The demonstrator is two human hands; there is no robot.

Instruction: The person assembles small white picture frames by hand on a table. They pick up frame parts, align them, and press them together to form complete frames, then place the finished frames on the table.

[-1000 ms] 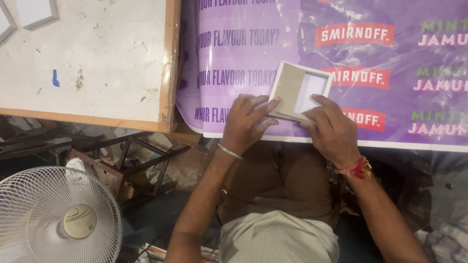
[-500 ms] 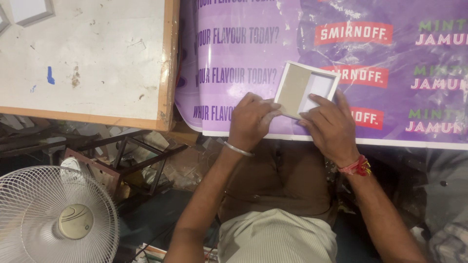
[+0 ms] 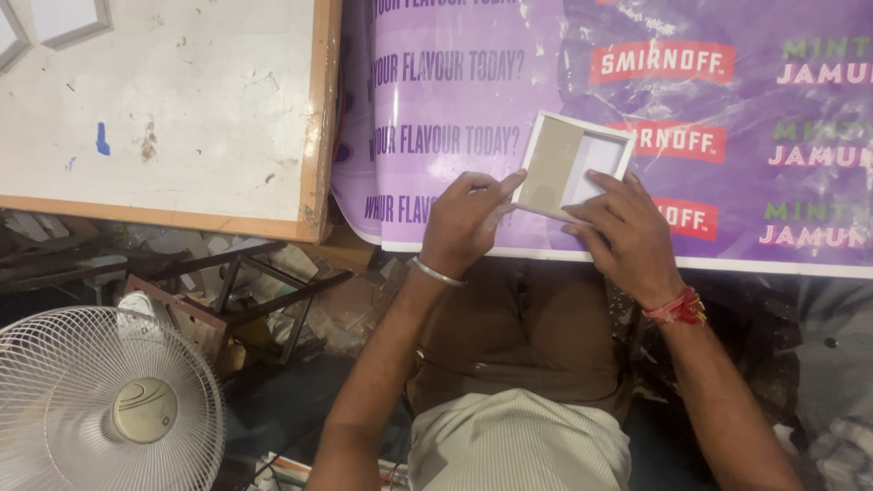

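Note:
A small white picture frame (image 3: 573,162) lies face down on a purple printed banner (image 3: 727,109). Inside it sits a brown backing board over the left half, with a pale sheet showing on the right half. My left hand (image 3: 468,223) grips the frame's near left corner, fingers on the brown board. My right hand (image 3: 623,232) holds the near right edge, fingertips pressing on the pale sheet. A metal bangle circles my left wrist and a red thread my right wrist.
A white board with a wooden edge (image 3: 182,118) lies to the left, with the corners of two more frames (image 3: 64,18) at its top. A white table fan (image 3: 105,405) stands at lower left beside a dark metal stool frame (image 3: 241,291). My lap fills the lower middle.
The frame and both hands have shifted slightly right and up on the banner. The brown board now covers less of the opening, showing more pale sheet.

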